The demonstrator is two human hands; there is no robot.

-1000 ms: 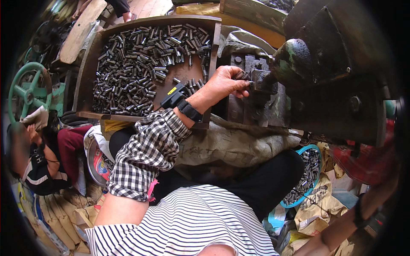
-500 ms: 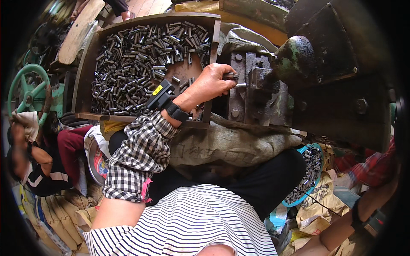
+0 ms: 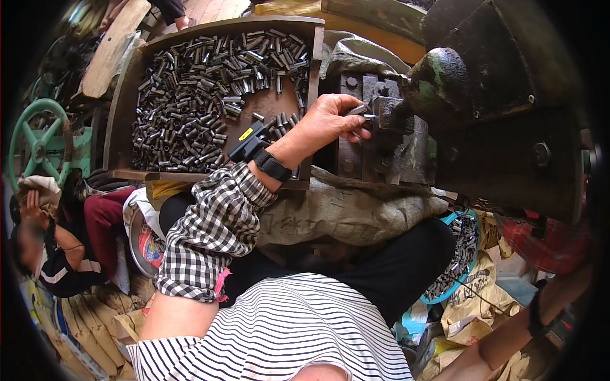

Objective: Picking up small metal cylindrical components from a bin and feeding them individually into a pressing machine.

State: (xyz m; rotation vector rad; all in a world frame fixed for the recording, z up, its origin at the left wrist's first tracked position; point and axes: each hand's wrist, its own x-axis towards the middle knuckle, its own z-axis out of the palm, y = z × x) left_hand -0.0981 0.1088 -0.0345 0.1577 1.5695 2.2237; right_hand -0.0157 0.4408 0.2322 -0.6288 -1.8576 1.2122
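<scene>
The left hand's [image 3: 333,120] fingers are clamped on a short, grey metal tube [image 3: 356,110], just beside the dark, greasy metal machine block [image 3: 390,114]. A brown, rectangular wooden tray [image 3: 122,124] of loose metal tubes [image 3: 184,101] stands leftward. The right hand is out of sight; its fingers' state cannot be told.

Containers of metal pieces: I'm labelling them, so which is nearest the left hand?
The wooden tray, beside the left hand; the blue basin lies farther off, by the right knee.
</scene>
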